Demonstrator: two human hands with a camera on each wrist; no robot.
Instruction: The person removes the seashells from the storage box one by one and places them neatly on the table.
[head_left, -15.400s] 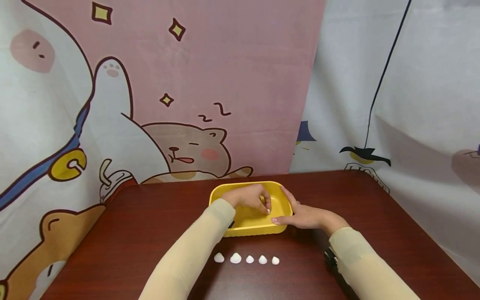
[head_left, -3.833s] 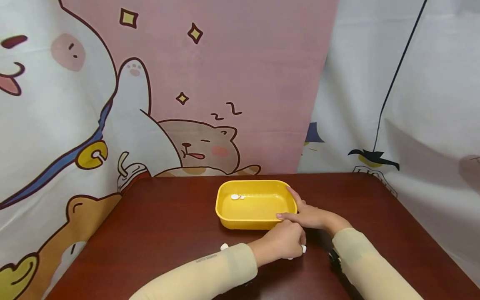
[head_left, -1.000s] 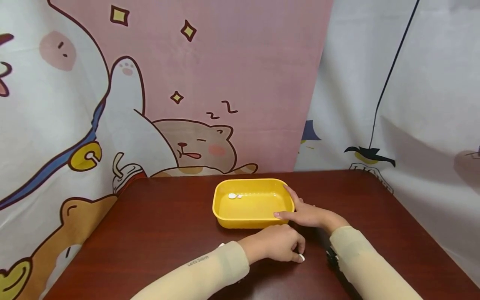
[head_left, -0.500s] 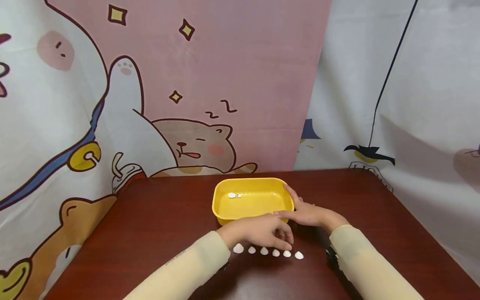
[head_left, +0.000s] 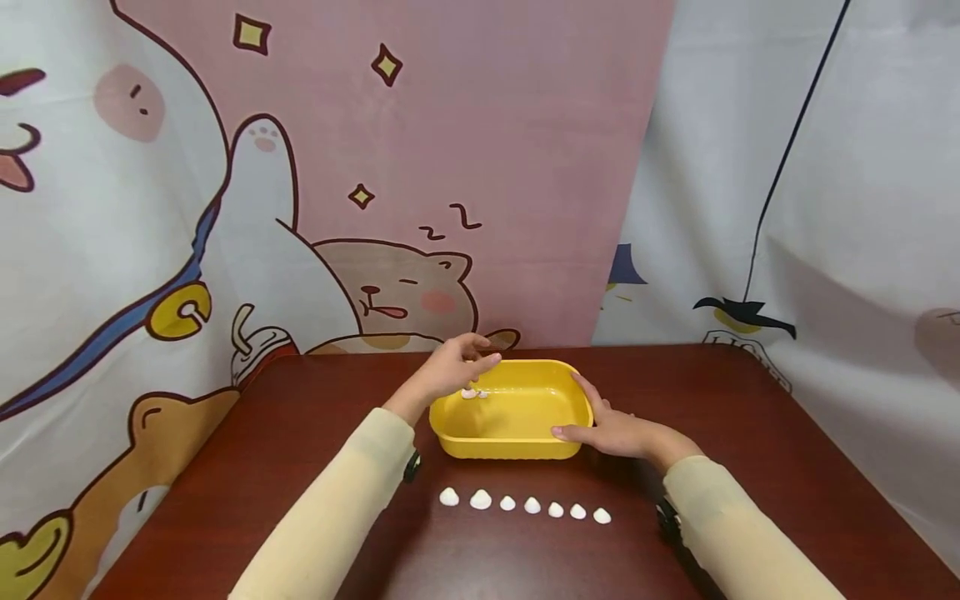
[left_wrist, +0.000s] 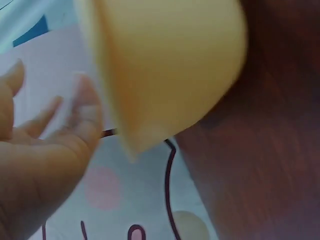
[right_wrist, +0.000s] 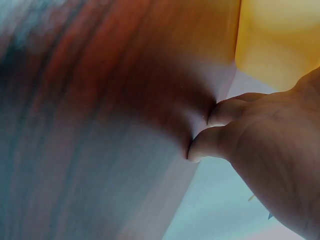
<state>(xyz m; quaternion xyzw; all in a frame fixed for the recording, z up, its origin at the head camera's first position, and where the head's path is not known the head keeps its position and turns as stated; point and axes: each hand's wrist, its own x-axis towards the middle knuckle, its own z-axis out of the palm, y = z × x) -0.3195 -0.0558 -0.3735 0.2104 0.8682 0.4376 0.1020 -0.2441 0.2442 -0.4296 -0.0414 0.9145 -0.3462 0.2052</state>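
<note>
Several white shells [head_left: 532, 505] lie in a row on the table in front of a yellow plastic tray [head_left: 513, 450]. Inside the tray, near its left end, are a larger white shell [head_left: 468, 394] and a small white piece beside it. Over the tray's back left part hovers my left hand [head_left: 448, 367], fingers loosely spread and holding nothing. My right hand [head_left: 618, 432] holds the tray's right end, its thumb on the front rim and a finger along the right rim. In the right wrist view, two fingertips [right_wrist: 200, 149] of that hand come down on the table.
The dark red-brown wooden table [head_left: 315, 475] reaches back to a cartoon-printed cloth [head_left: 510, 183]. A white cloth [head_left: 862, 250] hangs on the right. Both forearms come in from the front, either side of the shell row.
Earlier the left hand set a shell at the row's right end and let go. It has since moved back and left, over the tray. The right hand stays on the tray.
</note>
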